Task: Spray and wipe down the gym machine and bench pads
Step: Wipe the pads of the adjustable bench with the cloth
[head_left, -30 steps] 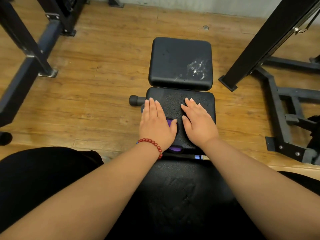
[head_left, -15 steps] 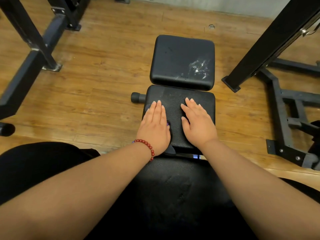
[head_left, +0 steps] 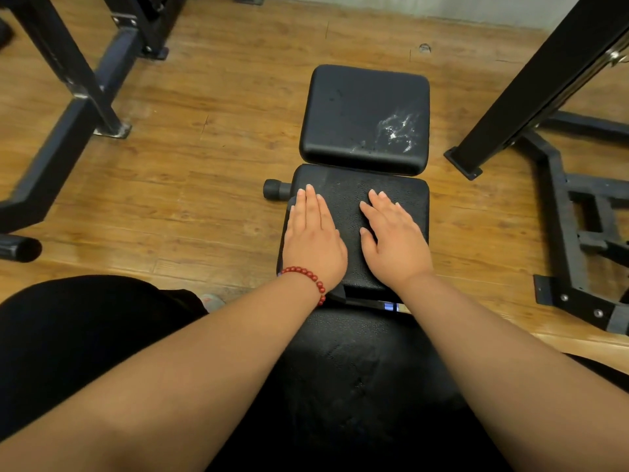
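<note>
Both flat on pad point(head_left: 345, 212): left hand point(head_left: 313, 241), right hand point(head_left: 394, 245)

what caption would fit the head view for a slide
Flat on the middle bench pad lie the left hand and right hand; the far pad shows white marks.

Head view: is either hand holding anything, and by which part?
Nothing is held. The left hand lies flat on a dark cloth on the middle pad; the right hand rests flat on the pad.
</note>
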